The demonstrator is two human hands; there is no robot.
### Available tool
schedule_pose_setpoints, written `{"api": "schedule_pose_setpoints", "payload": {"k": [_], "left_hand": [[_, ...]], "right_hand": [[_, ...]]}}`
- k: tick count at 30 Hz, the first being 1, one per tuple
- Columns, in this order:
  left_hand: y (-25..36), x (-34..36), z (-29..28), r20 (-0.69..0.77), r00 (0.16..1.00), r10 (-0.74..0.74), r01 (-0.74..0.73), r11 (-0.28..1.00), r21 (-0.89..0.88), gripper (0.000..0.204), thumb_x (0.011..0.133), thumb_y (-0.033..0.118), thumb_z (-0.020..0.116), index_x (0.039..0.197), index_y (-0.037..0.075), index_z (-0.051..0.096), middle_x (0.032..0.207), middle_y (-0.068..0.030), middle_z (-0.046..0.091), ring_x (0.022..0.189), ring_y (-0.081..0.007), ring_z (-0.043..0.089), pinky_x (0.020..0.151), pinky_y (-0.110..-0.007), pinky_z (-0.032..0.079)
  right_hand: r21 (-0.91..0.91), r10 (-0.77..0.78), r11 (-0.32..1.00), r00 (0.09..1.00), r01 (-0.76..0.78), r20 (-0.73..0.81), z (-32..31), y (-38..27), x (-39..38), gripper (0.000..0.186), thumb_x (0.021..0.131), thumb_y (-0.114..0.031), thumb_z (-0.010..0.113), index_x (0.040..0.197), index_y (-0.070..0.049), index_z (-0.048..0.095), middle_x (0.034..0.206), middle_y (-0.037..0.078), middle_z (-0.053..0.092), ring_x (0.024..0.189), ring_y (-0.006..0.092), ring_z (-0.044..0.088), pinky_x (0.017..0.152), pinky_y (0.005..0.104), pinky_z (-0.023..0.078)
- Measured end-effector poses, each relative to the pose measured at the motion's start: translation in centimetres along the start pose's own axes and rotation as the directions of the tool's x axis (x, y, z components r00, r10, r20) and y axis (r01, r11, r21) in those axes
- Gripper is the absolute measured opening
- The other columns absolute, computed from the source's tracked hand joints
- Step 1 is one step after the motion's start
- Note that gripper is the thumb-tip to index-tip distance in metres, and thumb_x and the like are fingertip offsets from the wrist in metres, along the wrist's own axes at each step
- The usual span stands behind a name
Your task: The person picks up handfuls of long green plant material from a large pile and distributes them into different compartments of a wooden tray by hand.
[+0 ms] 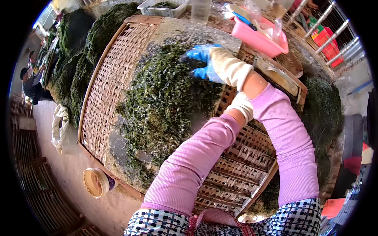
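Observation:
My right hand [206,63], in a blue glove with a cream cuff, has its fingers spread at the upper right of a heap of wet, dark green seaweed [161,98]. The heap lies on a grey board [169,29] over woven bamboo trays [102,94]. My left hand [242,105], in a cream glove, reaches beneath my right forearm toward the slatted tray [248,165] on the right; its fingers are hidden, so what it holds cannot be seen. Pink sleeves cover both forearms.
More seaweed piles [69,74] lie left and right. A pink basin [256,35] and white tub [161,8] stand behind. A bucket [94,185] and white sack [60,128] sit on the floor [59,165]. A co-worker [31,84] is at the far left; metal railings [330,35] are upper right.

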State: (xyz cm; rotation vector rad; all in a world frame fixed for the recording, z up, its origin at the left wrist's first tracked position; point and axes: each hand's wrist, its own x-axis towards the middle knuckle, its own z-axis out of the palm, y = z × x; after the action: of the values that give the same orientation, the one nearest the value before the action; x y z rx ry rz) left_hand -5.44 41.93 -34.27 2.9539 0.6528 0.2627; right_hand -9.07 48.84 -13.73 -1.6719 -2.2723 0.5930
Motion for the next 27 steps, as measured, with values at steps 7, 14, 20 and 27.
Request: {"api": "schedule_pose_setpoints", "payload": {"k": [7,14,20,27], "left_hand": [[0.1,-4.8,-3.2,-0.063,0.998,-0.005,-0.045,0.638,-0.769,0.037,0.103,0.025,0.047,0.137,0.014,0.057,0.138,-0.0092,0.058,0.127,-0.0277,0.051,0.111,-0.039,0.038],[0.7,1.8,1.4,-0.236,0.951,-0.202,-0.22,0.097,-0.971,0.044,0.101,0.039,0.046,0.133,0.011,0.059,0.135,-0.0101,0.059,0.122,-0.0331,0.053,0.108,-0.045,0.037],[-0.1,1.7,-2.3,-0.328,0.942,-0.067,-0.157,0.776,-0.61,0.059,0.094,0.043,0.051,0.138,0.004,0.053,0.145,-0.0162,0.052,0.136,-0.0335,0.045,0.12,-0.047,0.022],[-0.4,-3.3,-11.2,-0.638,0.744,-0.2,-0.089,0.916,-0.39,0.034,0.087,0.019,0.053,0.113,0.002,0.067,0.109,-0.0181,0.068,0.103,-0.0324,0.063,0.1,-0.044,0.044]], "right_hand": [[-0.183,0.118,0.977,0.993,-0.11,0.031,2.9,-2.2,2.6,0.042,0.082,-0.013,0.076,0.123,-0.014,0.067,0.112,0.014,0.072,0.104,0.0277,0.069,0.096,0.0359,0.054],[0.883,0.028,0.376,0.95,0.279,-0.312,-0.5,-1.1,3.5,0.02,0.087,0.001,0.068,0.106,-0.003,0.07,0.092,0.006,0.072,0.076,0.013,0.063,0.07,0.0253,0.051],[0.707,-0.069,0.483,0.827,0.517,-0.557,-6.3,4.1,-2.1,0.029,0.095,-0.007,0.056,0.124,-0.003,0.062,0.113,0.003,0.069,0.099,0.0115,0.065,0.087,0.0227,0.051],[0.578,0.09,0.725,0.78,0.375,-0.619,-12.4,6.4,-13.7,0.02,0.092,-0.004,0.066,0.11,-0.005,0.073,0.098,0.002,0.073,0.086,0.0106,0.065,0.079,0.0254,0.052]]}}
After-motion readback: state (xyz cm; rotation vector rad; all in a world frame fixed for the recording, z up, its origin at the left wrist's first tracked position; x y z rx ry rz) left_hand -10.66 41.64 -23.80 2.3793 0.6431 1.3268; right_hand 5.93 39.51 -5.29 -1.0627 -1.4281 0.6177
